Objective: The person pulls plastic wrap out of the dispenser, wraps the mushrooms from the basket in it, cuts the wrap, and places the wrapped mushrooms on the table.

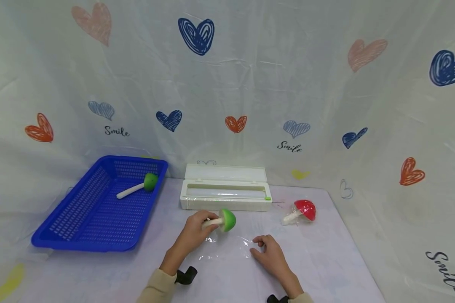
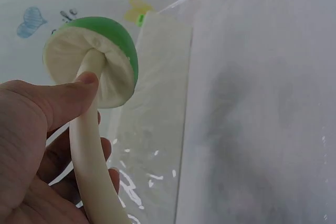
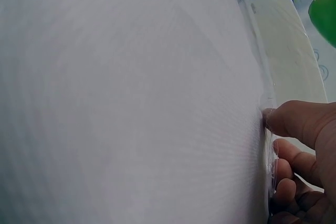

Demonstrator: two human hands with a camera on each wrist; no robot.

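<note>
My left hand grips a green-capped toy mushroom by its pale stem, cap pointing right. In the left wrist view the thumb lies along the stem just under the cap, fingers behind it. Below the mushroom, clear plastic wrap spreads over the table, showing mainly by its glints. At its right side, my right hand pinches the wrap's edge between thumb and curled fingers, as the right wrist view shows with the thumb on the film.
A white wrap dispenser, lid raised, stands behind the hands. To the left is a blue basket with another green-capped mushroom inside. A red-capped mushroom in clear wrap lies on the right. A heart-printed curtain hangs behind the table.
</note>
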